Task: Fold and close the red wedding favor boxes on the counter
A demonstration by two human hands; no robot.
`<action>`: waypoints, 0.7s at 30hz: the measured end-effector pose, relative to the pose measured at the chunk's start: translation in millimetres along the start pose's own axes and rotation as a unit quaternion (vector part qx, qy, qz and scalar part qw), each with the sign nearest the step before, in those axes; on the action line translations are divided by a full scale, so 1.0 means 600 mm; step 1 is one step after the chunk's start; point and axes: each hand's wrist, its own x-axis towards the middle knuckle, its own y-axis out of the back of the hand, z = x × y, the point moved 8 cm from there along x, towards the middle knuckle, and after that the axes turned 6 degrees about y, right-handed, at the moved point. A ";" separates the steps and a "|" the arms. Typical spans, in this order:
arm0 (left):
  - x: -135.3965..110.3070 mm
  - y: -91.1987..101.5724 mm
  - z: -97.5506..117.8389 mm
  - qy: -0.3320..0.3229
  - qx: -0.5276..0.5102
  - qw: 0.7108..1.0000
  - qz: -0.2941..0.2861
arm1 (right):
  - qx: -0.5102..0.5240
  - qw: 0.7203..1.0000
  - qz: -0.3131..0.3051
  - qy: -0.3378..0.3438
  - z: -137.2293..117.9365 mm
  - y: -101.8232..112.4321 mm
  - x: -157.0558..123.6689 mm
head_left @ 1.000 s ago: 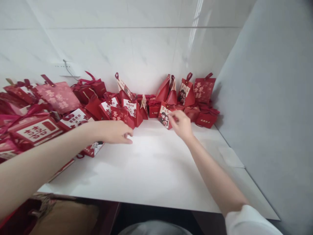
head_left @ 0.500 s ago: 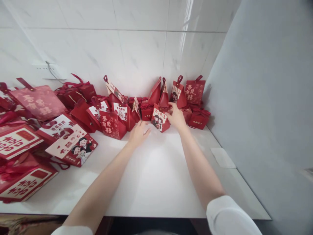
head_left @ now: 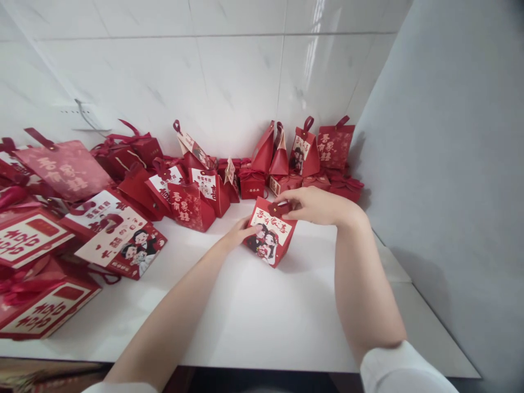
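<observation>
White tiled wall (head_left: pixel 237 71) across the back, grey panel (head_left: pixel 462 164) down the right side. White worktop (head_left: pixel 254 327) below them, heap of red boxes (head_left: pixel 45 308) over its left part, several tilted or overlapping; row of red boxes (head_left: pixel 262 155) along the wall, some peaked ones sitting on flat ones. Pink box (head_left: pixel 65 169) tilted toward the rear of the heap, strap up. Held red box (head_left: pixel 271 240), couple printed on its front, sits mid-worktop in front of the row, tilted; can't tell if base touches. Right grip (head_left: pixel 317 206) narrow, thumb and fingers pinching its top loop (head_left: pixel 281 209). Left grip (head_left: pixel 240 231) closed on its left edge, thumb against the front. Loop is dark red, smallest thing noted
</observation>
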 end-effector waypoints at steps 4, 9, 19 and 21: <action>0.002 -0.016 -0.004 -0.008 0.038 0.999 -0.001 | -0.007 0.996 0.085 -0.003 -0.006 0.020 0.010; 0.001 -0.024 0.002 -0.044 0.079 0.996 0.008 | 0.000 0.984 0.176 -0.001 -0.011 0.032 0.018; 0.007 0.037 -0.010 -0.067 0.061 0.974 0.206 | 0.160 0.958 0.232 0.054 0.040 0.020 0.038; 0.008 0.053 -0.012 -0.073 0.051 0.967 0.240 | 0.231 0.925 0.302 0.016 0.075 -0.006 0.043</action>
